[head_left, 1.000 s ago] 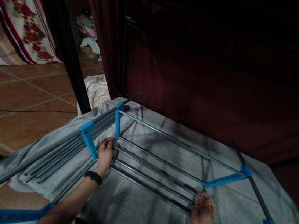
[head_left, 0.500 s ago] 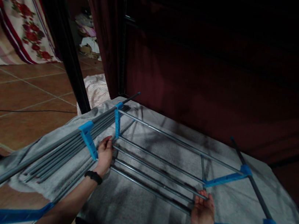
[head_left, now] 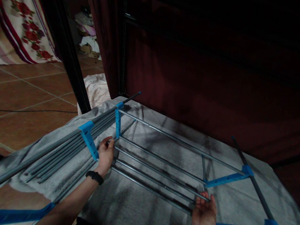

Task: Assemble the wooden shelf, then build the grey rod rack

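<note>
A grey metal rod [head_left: 155,169] spans between my two hands, over the cloth. At its left end, my left hand [head_left: 105,154] pinches it with thumb and fingers, close to a blue plastic bracket [head_left: 89,141]. My right hand [head_left: 204,213], palm up, has its fingers curled around the right end. Around them stands a partly joined rack of grey tubes, with a left side tube [head_left: 50,143] and a right side tube [head_left: 259,197]. Other crossbars [head_left: 155,194] run beside the held rod. Near the right hand are more blue brackets [head_left: 227,180]. My left hand hides how the rod's left tip sits.
Several loose grey rods [head_left: 62,158] lie bundled on the left of the grey cloth [head_left: 135,218]. A dark post [head_left: 70,60] rises at the left, before a tiled floor [head_left: 26,97]. Behind hangs a dark red curtain [head_left: 186,91]. A black cable [head_left: 21,111] crosses the floor.
Almost nothing differs. The right hand and the rod's right end have shifted very slightly to the right, and the left fingers have moved a little on the rod.
</note>
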Tool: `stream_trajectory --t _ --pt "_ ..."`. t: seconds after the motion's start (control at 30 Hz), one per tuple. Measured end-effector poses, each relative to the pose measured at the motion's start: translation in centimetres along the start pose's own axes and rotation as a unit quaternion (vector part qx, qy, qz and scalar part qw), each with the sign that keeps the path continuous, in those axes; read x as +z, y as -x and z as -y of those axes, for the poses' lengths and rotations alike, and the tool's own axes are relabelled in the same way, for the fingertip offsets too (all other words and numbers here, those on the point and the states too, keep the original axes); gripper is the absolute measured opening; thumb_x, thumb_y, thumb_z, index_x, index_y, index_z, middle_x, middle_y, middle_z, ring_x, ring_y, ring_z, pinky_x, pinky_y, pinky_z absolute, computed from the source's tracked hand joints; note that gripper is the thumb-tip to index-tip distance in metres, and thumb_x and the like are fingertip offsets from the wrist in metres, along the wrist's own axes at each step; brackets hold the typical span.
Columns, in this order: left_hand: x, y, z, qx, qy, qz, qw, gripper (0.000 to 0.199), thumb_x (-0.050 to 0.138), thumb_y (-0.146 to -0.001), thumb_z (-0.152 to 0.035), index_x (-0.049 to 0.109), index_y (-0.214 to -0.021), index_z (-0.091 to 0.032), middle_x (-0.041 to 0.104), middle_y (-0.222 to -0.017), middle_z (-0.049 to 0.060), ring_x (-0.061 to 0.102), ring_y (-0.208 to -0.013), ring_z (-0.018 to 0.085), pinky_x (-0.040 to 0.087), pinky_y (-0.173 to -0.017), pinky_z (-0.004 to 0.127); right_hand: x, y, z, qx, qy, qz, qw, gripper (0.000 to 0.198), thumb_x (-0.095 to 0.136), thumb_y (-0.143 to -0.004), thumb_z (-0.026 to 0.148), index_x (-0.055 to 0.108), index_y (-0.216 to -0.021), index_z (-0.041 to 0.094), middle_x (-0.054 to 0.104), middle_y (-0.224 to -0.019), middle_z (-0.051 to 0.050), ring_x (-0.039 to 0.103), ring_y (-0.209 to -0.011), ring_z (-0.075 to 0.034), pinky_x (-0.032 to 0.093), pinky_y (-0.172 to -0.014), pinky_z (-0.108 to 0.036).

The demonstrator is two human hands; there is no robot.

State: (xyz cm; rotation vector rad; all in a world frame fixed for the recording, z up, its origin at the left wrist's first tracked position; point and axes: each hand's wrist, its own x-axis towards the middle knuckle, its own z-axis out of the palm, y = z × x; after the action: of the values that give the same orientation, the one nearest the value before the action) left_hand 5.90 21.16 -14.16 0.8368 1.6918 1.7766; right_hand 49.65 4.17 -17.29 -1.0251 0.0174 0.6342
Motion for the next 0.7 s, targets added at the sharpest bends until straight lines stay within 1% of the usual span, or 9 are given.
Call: stream_trajectory --t 0.13,0.3,0.43,0.53,0.63,0.7 --pt "0.0 0.1 -0.2 0.003 -0.01 -0.007 1.0 0.029 0.067 -0.08 -0.039 0.061 -0.102 -0.022 0.054 -0.079 -0.002 0.051 -0.068 0.014 0.044 -0.062 0.026 0.0 0.1 -0.1 -0.022 0.032 0.012 0.999 0.029 0.067 -0.075 0.023 0.061 -0.103 0.024 0.071 -0.09 0.003 0.07 -0.078 -0.012 0.057 -0.07 -0.026" --pt "0.2 0.0 -0.4 0.004 -0.022 -0.03 0.999 0.027 0.07 -0.078 -0.04 0.058 -0.094 -0.022 0.049 -0.074 -0.004 0.048 -0.066 0.014 0.042 -0.063 0.027 0.0 0.4 -0.3 -0.061 0.049 0.021 0.997 0.029 0.072 -0.074 0.027 0.058 -0.1 0.026 0.071 -0.087 0.006 0.068 -0.074 -0.012 0.056 -0.066 -0.026" --pt "0.3 -0.1 -0.3 0.012 -0.031 -0.025 0.999 0.024 0.068 -0.077 -0.04 0.059 -0.088 -0.02 0.049 -0.071 -0.005 0.046 -0.066 0.013 0.04 -0.064 0.027 0.0 0.3 -0.3 -0.072 0.042 0.028 0.996 0.03 0.075 -0.073 0.029 0.058 -0.097 0.026 0.071 -0.083 0.007 0.068 -0.073 -0.012 0.055 -0.065 -0.025" --pt "0.2 0.0 -0.3 0.012 -0.027 -0.011 0.999 0.024 0.065 -0.079 -0.041 0.062 -0.089 -0.019 0.053 -0.075 -0.003 0.047 -0.066 0.014 0.04 -0.064 0.027 0.0 0.1 -0.2 -0.052 0.027 0.018 0.998 0.03 0.074 -0.073 0.027 0.059 -0.098 0.026 0.071 -0.083 0.006 0.069 -0.073 -0.012 0.055 -0.065 -0.025" --pt "0.1 0.3 -0.7 -0.003 -0.006 0.006 1.0 0.029 0.06 -0.083 -0.045 0.064 -0.095 -0.018 0.059 -0.084 0.001 0.049 -0.067 0.014 0.04 -0.06 0.027 0.2 0.1 0.1 -0.015 -0.003 -0.009 1.0 0.027 0.071 -0.076 0.025 0.061 -0.101 0.025 0.072 -0.085 0.003 0.07 -0.076 -0.012 0.056 -0.067 -0.025" --pt "0.1 0.5 -1.0 -0.016 0.003 0.019 1.0 0.032 0.056 -0.085 -0.045 0.065 -0.098 -0.018 0.061 -0.086 0.002 0.049 -0.064 0.013 0.039 -0.057 0.026 0.3 0.3 0.2 -0.003 -0.014 -0.016 1.0 0.027 0.068 -0.076 0.022 0.063 -0.103 0.024 0.073 -0.087 0.002 0.07 -0.079 -0.012 0.057 -0.068 -0.025"
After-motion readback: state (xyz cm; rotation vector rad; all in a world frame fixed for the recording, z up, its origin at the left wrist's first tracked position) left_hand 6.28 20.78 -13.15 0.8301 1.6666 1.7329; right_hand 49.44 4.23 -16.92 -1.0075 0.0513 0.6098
